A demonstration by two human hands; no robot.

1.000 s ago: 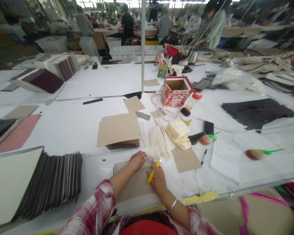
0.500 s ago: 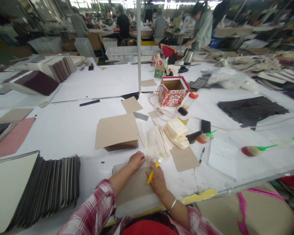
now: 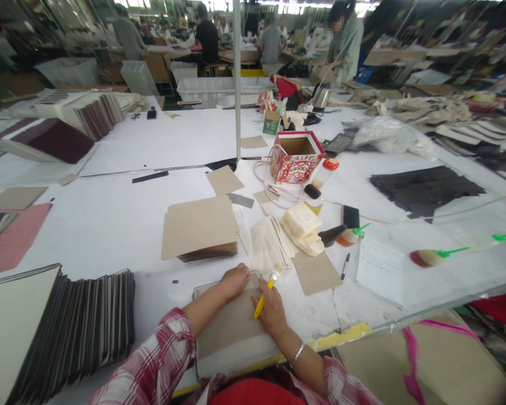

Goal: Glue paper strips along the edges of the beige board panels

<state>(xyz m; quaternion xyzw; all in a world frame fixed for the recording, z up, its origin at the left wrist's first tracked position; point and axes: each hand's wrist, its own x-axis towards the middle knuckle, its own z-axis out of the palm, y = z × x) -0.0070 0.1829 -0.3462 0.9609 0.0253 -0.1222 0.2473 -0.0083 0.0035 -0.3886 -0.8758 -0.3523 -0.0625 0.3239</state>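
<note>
In front of me at the table edge lies a flat grey-beige board (image 3: 223,332) with a dark rim and a pale lower part. My left hand (image 3: 235,281) is closed at its far edge, fingers curled under; what they pinch, if anything, is hidden. My right hand (image 3: 273,308) rests by the board's far right corner, wrapped round a yellow-handled brush (image 3: 259,307). The brush's bristles point away, toward a pile of thin cream sheets (image 3: 267,244). Just beyond my left hand stands a stack of beige boards (image 3: 198,225).
Black-edged covers (image 3: 84,320) stand packed at left. A cream plastic container (image 3: 303,225) sits behind the brush. Right of it are a loose beige board (image 3: 317,271), a pen (image 3: 345,266), and a green-tipped bottle (image 3: 430,257). Farther back are a red patterned box (image 3: 295,163) and a metal pole (image 3: 237,84).
The view has shifted slightly to the right. My hands stay in nearly the same place on the board, with the brush still in my right hand.
</note>
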